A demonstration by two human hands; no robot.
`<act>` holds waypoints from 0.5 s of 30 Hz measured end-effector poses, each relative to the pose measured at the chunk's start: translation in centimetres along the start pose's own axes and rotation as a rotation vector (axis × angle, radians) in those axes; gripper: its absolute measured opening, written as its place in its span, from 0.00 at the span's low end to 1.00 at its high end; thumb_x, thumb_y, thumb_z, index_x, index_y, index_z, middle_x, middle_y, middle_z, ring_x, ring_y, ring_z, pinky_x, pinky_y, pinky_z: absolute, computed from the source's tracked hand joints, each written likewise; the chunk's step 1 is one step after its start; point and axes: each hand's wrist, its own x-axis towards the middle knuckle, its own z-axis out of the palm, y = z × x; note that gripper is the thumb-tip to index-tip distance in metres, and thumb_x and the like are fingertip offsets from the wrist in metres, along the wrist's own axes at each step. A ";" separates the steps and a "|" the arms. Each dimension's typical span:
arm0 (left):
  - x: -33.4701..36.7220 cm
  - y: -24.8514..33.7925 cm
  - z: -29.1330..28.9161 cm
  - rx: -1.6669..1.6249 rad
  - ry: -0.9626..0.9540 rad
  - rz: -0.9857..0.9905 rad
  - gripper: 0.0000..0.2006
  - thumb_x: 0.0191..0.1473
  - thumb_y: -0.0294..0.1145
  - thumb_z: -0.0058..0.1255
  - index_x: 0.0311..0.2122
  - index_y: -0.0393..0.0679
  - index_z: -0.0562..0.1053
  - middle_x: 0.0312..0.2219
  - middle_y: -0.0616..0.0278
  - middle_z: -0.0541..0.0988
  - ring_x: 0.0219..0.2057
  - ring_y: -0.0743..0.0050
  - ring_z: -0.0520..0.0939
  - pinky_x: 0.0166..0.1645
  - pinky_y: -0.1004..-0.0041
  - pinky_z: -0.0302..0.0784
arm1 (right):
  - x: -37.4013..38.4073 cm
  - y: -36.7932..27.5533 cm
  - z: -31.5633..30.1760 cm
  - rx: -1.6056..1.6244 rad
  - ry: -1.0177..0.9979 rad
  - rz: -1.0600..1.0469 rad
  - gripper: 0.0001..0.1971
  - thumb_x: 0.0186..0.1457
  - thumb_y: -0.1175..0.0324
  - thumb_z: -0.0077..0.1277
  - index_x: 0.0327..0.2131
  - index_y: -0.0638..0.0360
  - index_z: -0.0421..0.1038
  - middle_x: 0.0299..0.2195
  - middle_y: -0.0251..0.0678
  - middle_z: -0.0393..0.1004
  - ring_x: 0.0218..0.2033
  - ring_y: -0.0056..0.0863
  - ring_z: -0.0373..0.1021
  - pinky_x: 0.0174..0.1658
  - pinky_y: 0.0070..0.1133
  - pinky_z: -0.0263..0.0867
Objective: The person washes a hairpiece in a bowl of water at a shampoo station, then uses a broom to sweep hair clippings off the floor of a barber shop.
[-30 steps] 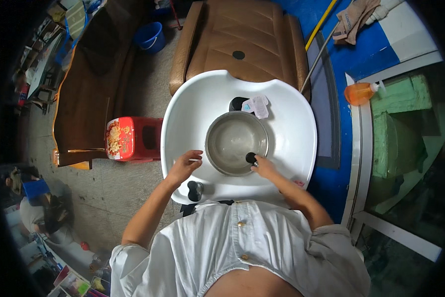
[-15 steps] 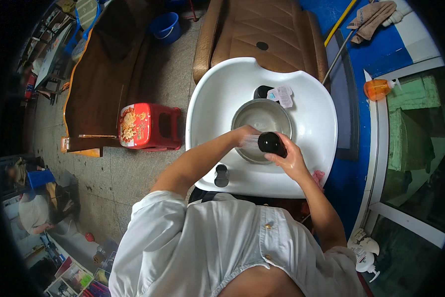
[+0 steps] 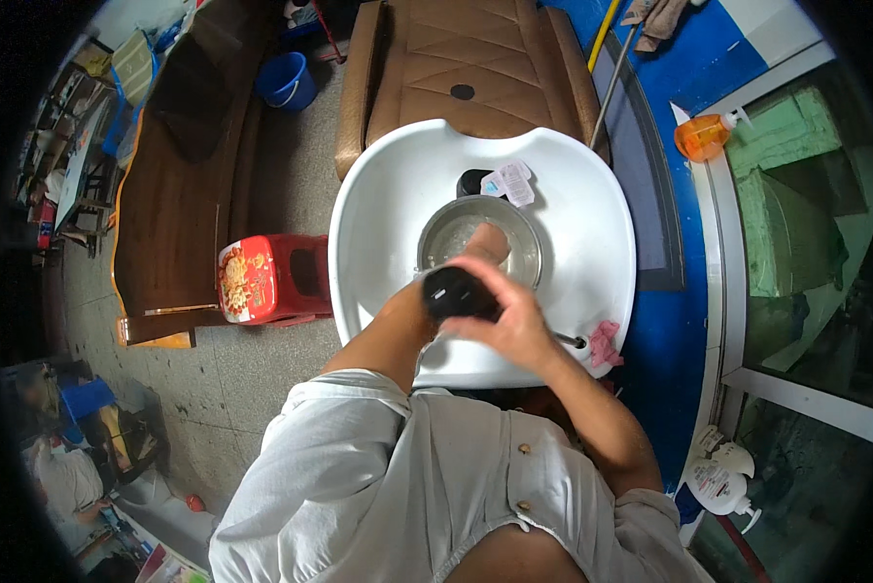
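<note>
My right hand (image 3: 511,323) grips a black shower head (image 3: 453,294) and holds it over my left forearm, close to the near rim of a round metal basin (image 3: 534,243). Inside that basin, above what looks like water, is my left hand (image 3: 488,243); its fingers do not show clearly. The basin stands in a white shampoo sink (image 3: 584,219). Behind it in the sink are a black object (image 3: 472,182) and a clear plastic packet (image 3: 508,183).
A brown padded chair (image 3: 466,49) adjoins the sink's far side. To the left stand a red stool (image 3: 271,279) and a blue bucket (image 3: 286,82). A pink cloth (image 3: 605,344) lies on the sink's right rim. Pump bottles, one orange (image 3: 706,136), line the window side.
My right hand has brought the shower head left and nearer, over my left forearm. The left hand has moved further into the basin. The whole view has shifted a little.
</note>
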 end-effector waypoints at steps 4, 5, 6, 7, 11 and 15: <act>0.1 -0.1 1.7 -0.451 0.149 0.095 0.09 0.39 0.29 0.47 0.29 0.42 0.73 0.29 0.54 0.75 0.33 0.58 0.75 0.38 0.67 0.70 | 1.4 -0.5 0.2 -0.088 -0.081 -0.076 0.27 0.35 0.67 0.59 0.42 0.63 0.62 0.35 0.39 0.68 0.37 0.25 0.64 0.42 0.21 0.58; -0.2 -0.3 2.1 -0.715 0.235 0.125 0.09 0.38 0.30 0.47 0.29 0.42 0.73 0.28 0.54 0.75 0.33 0.58 0.75 0.38 0.66 0.70 | 2.1 1.5 -0.8 -0.069 -0.033 -0.057 0.27 0.34 0.65 0.59 0.41 0.63 0.63 0.33 0.41 0.68 0.35 0.29 0.66 0.39 0.22 0.60; -0.3 -0.6 2.2 -0.976 0.319 0.159 0.09 0.38 0.30 0.48 0.29 0.42 0.73 0.28 0.54 0.75 0.33 0.58 0.75 0.38 0.66 0.70 | 2.3 4.6 -2.6 -0.232 0.050 -0.028 0.25 0.34 0.65 0.59 0.39 0.63 0.65 0.35 0.40 0.67 0.33 0.27 0.65 0.37 0.21 0.60; -0.8 -1.0 2.7 -1.240 0.402 0.181 0.10 0.37 0.31 0.49 0.29 0.41 0.73 0.28 0.54 0.75 0.34 0.58 0.75 0.38 0.65 0.70 | 2.9 6.5 -4.4 -0.393 0.084 -0.120 0.25 0.34 0.65 0.59 0.38 0.63 0.65 0.37 0.40 0.66 0.36 0.26 0.64 0.38 0.20 0.60; -1.1 -2.4 -1.9 -0.548 0.096 -0.166 0.15 0.32 0.33 0.56 0.30 0.41 0.71 0.28 0.57 0.75 0.33 0.61 0.74 0.38 0.66 0.70 | 2.7 11.2 -9.8 -0.387 0.303 0.276 0.27 0.37 0.62 0.56 0.42 0.65 0.61 0.34 0.45 0.70 0.35 0.30 0.68 0.39 0.21 0.61; -3.6 -3.2 -5.3 -1.189 0.261 0.029 0.32 0.30 0.24 0.58 0.47 0.44 0.61 0.40 0.55 0.67 0.36 0.59 0.71 0.40 0.68 0.69 | 2.1 14.5 -12.6 -0.438 0.234 0.305 0.25 0.39 0.66 0.53 0.43 0.63 0.59 0.36 0.47 0.68 0.38 0.34 0.66 0.41 0.23 0.60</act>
